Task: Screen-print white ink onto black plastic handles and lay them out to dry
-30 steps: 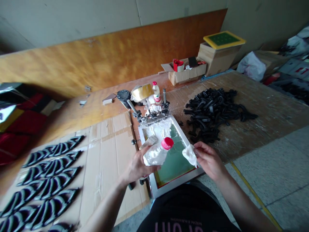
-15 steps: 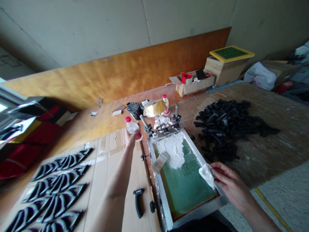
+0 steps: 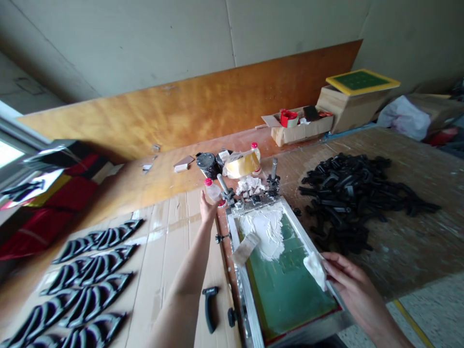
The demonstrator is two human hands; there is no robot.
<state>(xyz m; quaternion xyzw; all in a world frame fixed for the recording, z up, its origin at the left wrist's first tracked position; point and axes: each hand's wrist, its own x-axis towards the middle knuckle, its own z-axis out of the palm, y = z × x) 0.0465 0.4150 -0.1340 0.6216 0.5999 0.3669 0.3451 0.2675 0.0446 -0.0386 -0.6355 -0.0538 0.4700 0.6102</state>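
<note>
My left hand is closed round a clear plastic bottle with a red cap, beside the far left corner of a screen printing frame. Between the fingers of my right hand is a crumpled white cloth, held at the frame's right rail. Thick white paste covers the far part of the green mesh. A squeegee lies across the frame's left rail. One black curved handle rests on the cardboard left of the frame.
Rows of black curved parts lie on cardboard at the left. A heap of black parts sits to the right. Behind the frame stand two clamp posts, a black tub, a tape roll and another red-capped bottle.
The view has shifted slightly, so most things appear farther right. My left hand and the bottle are now closer to the frame's clamp. My right hand still holds the cloth at the rail.
</note>
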